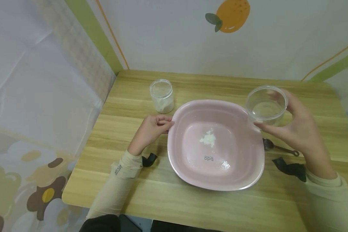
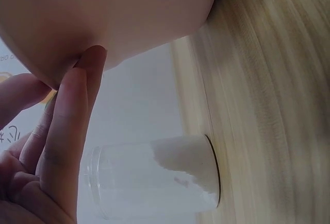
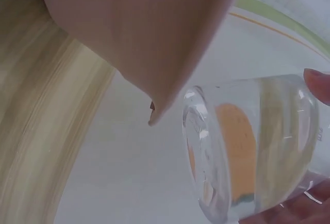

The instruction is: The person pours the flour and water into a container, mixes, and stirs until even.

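A pink basin (image 1: 188, 174) stands on the wooden table, with a small heap of white powder (image 1: 208, 139) on its bottom. My left hand (image 1: 153, 131) pinches the basin's left rim between thumb and fingers. At the upper right rim, my right hand (image 1: 300, 129) grips a wide clear container (image 1: 266, 111), raised off the table, thumb on the near side and fingers round the far side. Whether liquid is in it I cannot tell. Behind the left hand stands a clear jar (image 2: 154, 177) partly filled with white powder.
Right of the basin lies a dark measuring spoon (image 1: 281, 149), partly hidden by the rim. Dark straps (image 1: 291, 169) hang by both wrists. A wall sheet with a printed orange fruit (image 1: 233, 16) rises behind the table (image 1: 214, 206).
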Available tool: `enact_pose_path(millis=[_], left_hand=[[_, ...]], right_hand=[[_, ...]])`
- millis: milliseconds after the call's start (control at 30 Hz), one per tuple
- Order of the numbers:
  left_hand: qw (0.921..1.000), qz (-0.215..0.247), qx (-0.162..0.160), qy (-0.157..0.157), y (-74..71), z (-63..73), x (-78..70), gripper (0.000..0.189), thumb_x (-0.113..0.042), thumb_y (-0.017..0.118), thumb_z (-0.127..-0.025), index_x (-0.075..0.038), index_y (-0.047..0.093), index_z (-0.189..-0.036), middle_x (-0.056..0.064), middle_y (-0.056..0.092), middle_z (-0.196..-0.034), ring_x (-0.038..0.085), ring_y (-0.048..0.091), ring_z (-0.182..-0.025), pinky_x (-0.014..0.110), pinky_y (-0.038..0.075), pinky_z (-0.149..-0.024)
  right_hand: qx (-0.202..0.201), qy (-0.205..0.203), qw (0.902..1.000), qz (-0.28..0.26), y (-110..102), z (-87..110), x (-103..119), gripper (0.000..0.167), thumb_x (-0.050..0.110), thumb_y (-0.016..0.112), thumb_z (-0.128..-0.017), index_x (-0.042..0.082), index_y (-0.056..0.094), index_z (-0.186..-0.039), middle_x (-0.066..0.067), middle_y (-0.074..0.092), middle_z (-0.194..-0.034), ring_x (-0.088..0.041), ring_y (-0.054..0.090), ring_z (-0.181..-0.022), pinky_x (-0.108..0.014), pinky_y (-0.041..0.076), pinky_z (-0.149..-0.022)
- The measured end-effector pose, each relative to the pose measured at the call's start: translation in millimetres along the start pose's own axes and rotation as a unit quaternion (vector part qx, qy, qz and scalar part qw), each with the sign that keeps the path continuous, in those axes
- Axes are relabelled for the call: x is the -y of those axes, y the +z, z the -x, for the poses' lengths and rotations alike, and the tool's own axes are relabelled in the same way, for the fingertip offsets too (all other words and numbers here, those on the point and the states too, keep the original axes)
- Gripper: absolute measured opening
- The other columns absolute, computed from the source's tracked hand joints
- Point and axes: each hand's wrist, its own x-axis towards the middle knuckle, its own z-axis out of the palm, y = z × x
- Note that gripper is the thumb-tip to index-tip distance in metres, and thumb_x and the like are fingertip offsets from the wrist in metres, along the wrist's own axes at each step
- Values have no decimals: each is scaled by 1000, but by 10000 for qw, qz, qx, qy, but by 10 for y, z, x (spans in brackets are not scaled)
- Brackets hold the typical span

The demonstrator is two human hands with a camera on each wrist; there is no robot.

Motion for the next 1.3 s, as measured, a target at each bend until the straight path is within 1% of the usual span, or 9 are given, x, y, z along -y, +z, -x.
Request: enact_pose_path(millis=[167,233,467,600,733,867,1000,1100,1300], left_hand=[[9999,84,-16,52,6,0,-12,25,-13,68,-100,5,74,-116,21,78,-112,29,79,-98,31,65,-80],[9999,99,-21,66,9,3,-12,24,-12,68,-100,5,74,-116,21,78,-111,29,79,-98,30,65,-80],[9999,153,26,66,15,8,-5,23,-11,68,-100,5,74,-116,21,78,-111,28,80,-96,31,65,-81],[9999,106,23,74,15,7,5,25,-12,68,-101,5,74,-117,21,78,-112,27,80,-96,34,65,-81],[10000,58,24,77,14,5,2,25,-13,67,-101,5,73,-118,21,78,-112,29,80,-96,31,65,-80],[10000,34,31,70,14,4,11,25,-13,68,-101,5,73,-118,21,78,-112,30,80,-97,34,65,-82],[10000,-7,-5,83,18,17,19,25,-13,68,-101,4,74,-117,20,78,-112,29,80,-96,33,65,-82],[9999,-45,-14,111,20,25,14,25,-13,68,-101,4,74,-118,21,78,-112,28,80,-96,30,65,-79],[9999,-23,-21,102,19,23,-9,25,-13,68,-101,4,74,-117,20,78,-112,28,80,-95,34,65,-81]], right_hand=[[186,-427,9985,293,44,-41,-19,112,-13,99,-42,5,57,-145,-12,66,-130,0,55,-125,-13,38,-109],[229,-534,9976,376,57,-50,-19,113,-12,99,-42,5,57,-146,-17,66,-132,1,54,-128,-13,36,-110],[316,-513,9972,453,88,-46,9,112,-8,101,-47,10,55,-148,-16,64,-136,1,51,-130,-12,34,-111],[288,-648,9961,521,107,-52,12,110,-6,101,-48,7,55,-147,-18,63,-137,-6,53,-129,-12,34,-112],[278,-791,9941,682,126,-54,2,107,-3,101,-49,5,55,-146,-20,64,-136,-10,55,-128,-11,34,-112],[288,-915,9921,813,152,-45,-13,104,0,100,-50,3,56,-144,-21,65,-135,-24,57,-126,-10,33,-111],[331,-984,9902,929,168,-51,-13,102,2,100,-51,3,56,-144,-20,65,-135,-34,58,-123,-10,32,-112],[383,-994,9890,1027,172,-61,-2,102,3,100,-53,5,56,-145,-20,64,-136,-37,58,-124,-11,32,-112],[444,-992,9866,1213,176,-69,18,103,3,98,-57,7,53,-148,-20,62,-139,-41,58,-125,-18,34,-114]])
